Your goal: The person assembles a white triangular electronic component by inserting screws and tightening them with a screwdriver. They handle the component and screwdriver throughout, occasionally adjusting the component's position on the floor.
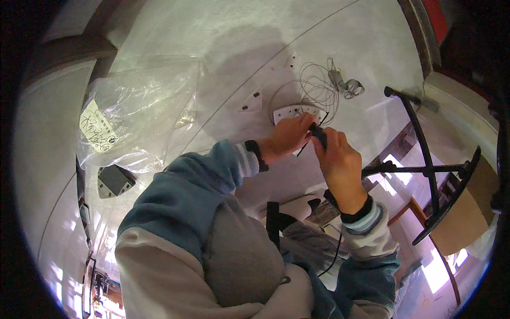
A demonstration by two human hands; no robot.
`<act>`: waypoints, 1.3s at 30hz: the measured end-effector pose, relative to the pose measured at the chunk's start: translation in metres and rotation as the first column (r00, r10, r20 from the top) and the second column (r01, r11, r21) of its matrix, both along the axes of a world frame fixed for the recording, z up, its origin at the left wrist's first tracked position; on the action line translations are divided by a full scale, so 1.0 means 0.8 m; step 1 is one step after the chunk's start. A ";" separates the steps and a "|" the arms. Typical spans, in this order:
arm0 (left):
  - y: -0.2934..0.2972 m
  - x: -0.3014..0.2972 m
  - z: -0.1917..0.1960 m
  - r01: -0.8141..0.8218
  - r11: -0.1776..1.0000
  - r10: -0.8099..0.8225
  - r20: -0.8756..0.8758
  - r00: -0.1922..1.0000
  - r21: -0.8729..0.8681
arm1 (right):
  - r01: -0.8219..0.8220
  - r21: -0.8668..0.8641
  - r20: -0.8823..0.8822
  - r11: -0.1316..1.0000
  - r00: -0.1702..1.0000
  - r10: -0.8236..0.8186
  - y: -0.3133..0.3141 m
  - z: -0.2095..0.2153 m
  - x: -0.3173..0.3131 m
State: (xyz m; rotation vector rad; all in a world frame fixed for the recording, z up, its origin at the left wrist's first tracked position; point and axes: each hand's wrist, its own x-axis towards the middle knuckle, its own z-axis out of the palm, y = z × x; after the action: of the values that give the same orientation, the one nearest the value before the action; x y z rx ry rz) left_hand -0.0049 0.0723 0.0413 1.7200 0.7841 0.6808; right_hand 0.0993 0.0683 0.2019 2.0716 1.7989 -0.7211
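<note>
Both of my hands meet above a pale tabletop, near its middle. My right hand [340, 162] is wrapped round a short dark object [319, 136] that looks like a tool handle; its exact kind does not show. Against the tip of that object, my left hand [289, 136] has its fingers closed in a pinch, and what they hold is hidden. Just beyond the fingers is a white curved plate [284, 112] with several small holes, partly covered by my left hand. Loops of thin grey cable [319, 85] lie beside the plate.
A small white triangular piece [252, 102] lies left of the plate. Farther left are a clear plastic bag [154, 101] with a paper label [98, 126] and a dark square block [116, 181]. On the right stands a black-framed chair [425, 154].
</note>
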 end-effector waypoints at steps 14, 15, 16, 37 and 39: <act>0.123 0.004 0.013 0.579 0.795 -0.503 -0.339 0.795 0.179 | -0.223 0.320 -0.177 0.921 0.941 0.289 0.053 -0.009 0.040; 0.126 0.006 0.016 0.574 0.796 -0.515 -0.283 0.809 0.192 | -0.192 0.306 -0.112 0.932 0.965 0.236 0.052 -0.012 0.040; 0.130 0.007 0.020 0.561 0.783 -0.506 -0.249 0.826 0.269 | -0.220 0.259 -0.008 0.940 0.973 0.230 0.055 -0.017 0.039; 0.130 0.027 0.031 0.576 0.754 -0.519 -0.252 0.817 0.315 | -0.102 0.023 0.147 0.995 0.984 0.097 0.038 0.001 0.049; 0.127 0.020 0.029 0.544 0.733 -0.511 -0.196 0.837 0.409 | -0.211 0.245 -0.004 0.946 0.976 0.218 0.028 0.000 0.051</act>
State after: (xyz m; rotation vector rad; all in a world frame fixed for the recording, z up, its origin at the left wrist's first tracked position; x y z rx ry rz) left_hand 0.0110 0.1736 0.0641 2.2725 0.1381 0.4156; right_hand 0.1403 0.0904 0.2023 1.9709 2.1837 -0.4960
